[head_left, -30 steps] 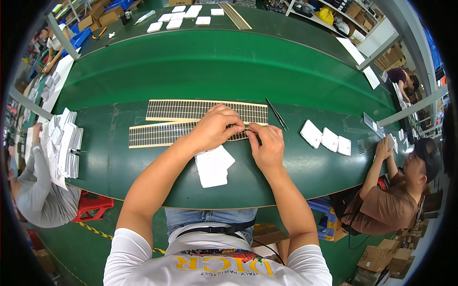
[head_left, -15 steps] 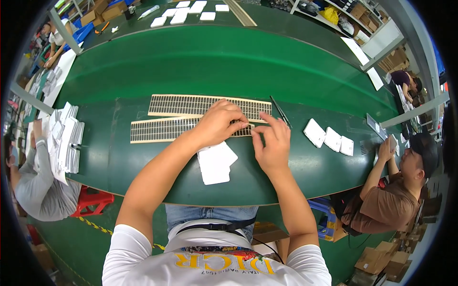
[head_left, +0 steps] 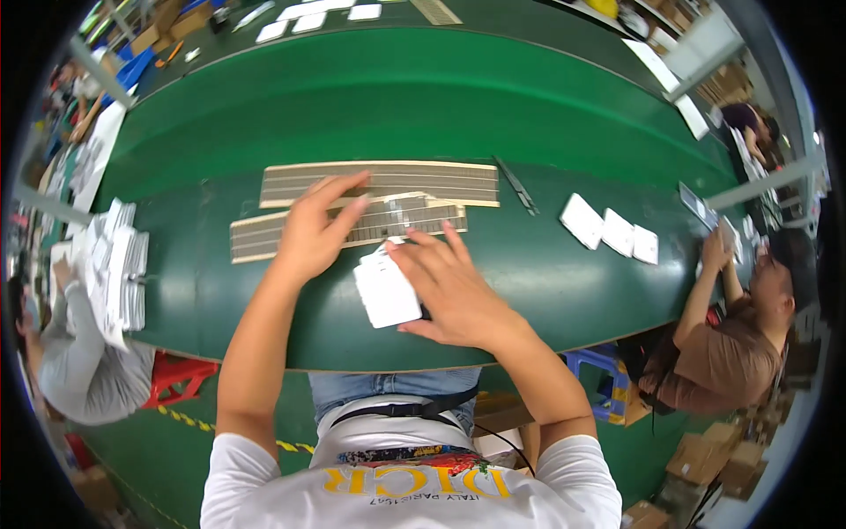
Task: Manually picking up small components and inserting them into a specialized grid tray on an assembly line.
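Observation:
Two long beige strips marked with dark grids lie across the green table: the far strip [head_left: 423, 183] and the near strip [head_left: 260, 240]. Over their middle part, my left hand [head_left: 313, 227] is held with its fingers apart, hiding some of both. A clear or pale patch [head_left: 398, 214] shows on the near strip, too blurred to name. Just below it lies a small pile of white square plates [head_left: 386, 291]. My right hand [head_left: 454, 295] reaches over the pile's right edge, fingers spread, fingertips near its top and thumb by its lower corner.
Dark tweezers [head_left: 516, 187] rest right of the strips. Farther right are three white plates [head_left: 619, 232]. Stacked white pieces [head_left: 128, 273] stand at the left, beside a person in grey sleeves. A person in brown [head_left: 718, 353] works at the right. More white plates [head_left: 308, 21] lie across the back.
My hands have parted. The left moved left along the strips; the right came down from the near strip's right end to the white plates. The whole view has shifted slightly.

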The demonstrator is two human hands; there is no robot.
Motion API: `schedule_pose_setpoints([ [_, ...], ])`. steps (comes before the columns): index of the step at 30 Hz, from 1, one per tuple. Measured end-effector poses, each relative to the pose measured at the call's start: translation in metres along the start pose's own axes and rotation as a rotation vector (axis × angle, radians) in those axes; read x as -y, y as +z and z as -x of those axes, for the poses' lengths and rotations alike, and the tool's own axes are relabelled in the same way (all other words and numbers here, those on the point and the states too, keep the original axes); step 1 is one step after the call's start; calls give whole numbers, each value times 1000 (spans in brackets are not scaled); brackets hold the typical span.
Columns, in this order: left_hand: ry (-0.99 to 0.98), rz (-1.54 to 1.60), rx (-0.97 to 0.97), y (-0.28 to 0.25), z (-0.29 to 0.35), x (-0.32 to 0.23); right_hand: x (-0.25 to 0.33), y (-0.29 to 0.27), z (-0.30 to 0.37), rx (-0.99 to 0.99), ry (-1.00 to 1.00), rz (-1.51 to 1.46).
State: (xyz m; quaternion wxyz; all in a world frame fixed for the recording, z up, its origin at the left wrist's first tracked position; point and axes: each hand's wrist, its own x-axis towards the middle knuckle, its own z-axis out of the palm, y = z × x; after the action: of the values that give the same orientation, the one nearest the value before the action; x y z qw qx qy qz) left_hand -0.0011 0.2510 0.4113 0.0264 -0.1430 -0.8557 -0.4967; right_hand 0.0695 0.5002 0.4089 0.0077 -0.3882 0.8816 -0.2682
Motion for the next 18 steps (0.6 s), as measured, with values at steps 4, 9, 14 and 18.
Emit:
schedule_pose_setpoints([
  [4, 198, -144, -123, -9, 42, -15, 3, -1, 1, -132, 0, -73],
  [9, 477, -379, 24, 8, 74, -52, 10, -4, 5, -294, 189, -23],
  [14, 545, -565, -152, 34, 73, -42, 41, 0, -5, -496, 206, -5],
  [18, 551, -422, -292, 37, 64, -39, 51, -7, -7, -516, 259, -43],
])
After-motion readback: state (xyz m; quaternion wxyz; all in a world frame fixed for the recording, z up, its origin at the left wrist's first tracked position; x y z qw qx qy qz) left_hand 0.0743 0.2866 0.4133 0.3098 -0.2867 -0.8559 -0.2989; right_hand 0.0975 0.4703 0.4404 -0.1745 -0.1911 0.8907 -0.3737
